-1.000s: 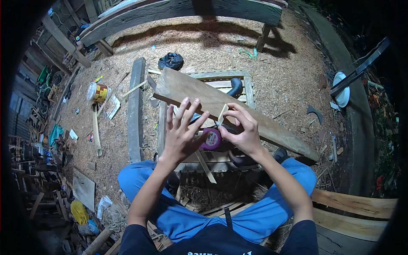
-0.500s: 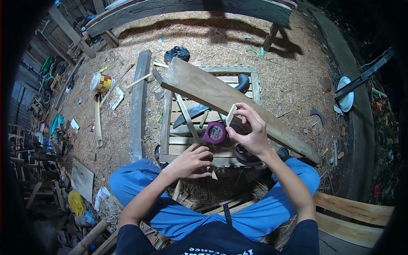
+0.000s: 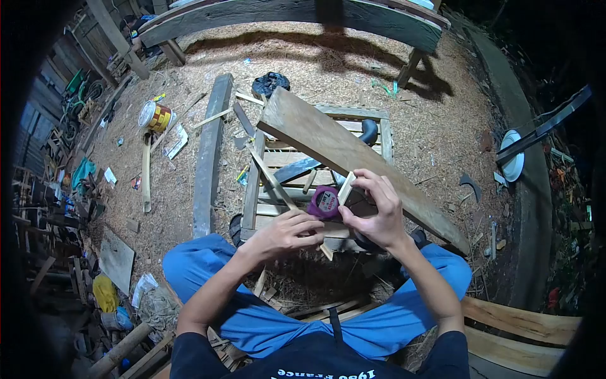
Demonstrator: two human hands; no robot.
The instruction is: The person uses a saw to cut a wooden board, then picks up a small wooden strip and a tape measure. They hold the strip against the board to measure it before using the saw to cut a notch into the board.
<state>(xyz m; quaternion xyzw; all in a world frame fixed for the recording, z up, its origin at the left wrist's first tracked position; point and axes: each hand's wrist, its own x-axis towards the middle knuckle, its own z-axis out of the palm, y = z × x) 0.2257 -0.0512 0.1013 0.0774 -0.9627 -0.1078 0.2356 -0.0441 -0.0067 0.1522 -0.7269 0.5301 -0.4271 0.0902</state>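
My right hand (image 3: 377, 205) pinches a short, pale wood piece (image 3: 346, 188) between thumb and fingers. Just left of it is a purple tape measure (image 3: 324, 202) over the slatted wooden frame (image 3: 249, 201). My left hand (image 3: 288, 234) has its fingers curled over the lower part of a long thin wood strip (image 3: 270, 175), whose end shows below the fingers. A thick wooden plank (image 3: 334, 140) lies diagonally across the frame. Under the plank's left part are a dark flat blade (image 3: 297, 169) and a short stick (image 3: 309, 181).
A dark beam (image 3: 213, 155) lies left of the frame, with a paint bucket (image 3: 156, 117) farther left. A black plastic bag (image 3: 271, 83) sits behind. A heavy bench (image 3: 290, 30) spans the back. Another person (image 3: 134, 28) is at the far left. Boards (image 3: 521, 322) lie at lower right.
My left hand has come down from beside the tape measure onto the wood strip, its spread fingers now curled. My right hand still holds the pale piece, slightly lower. The view has shifted.
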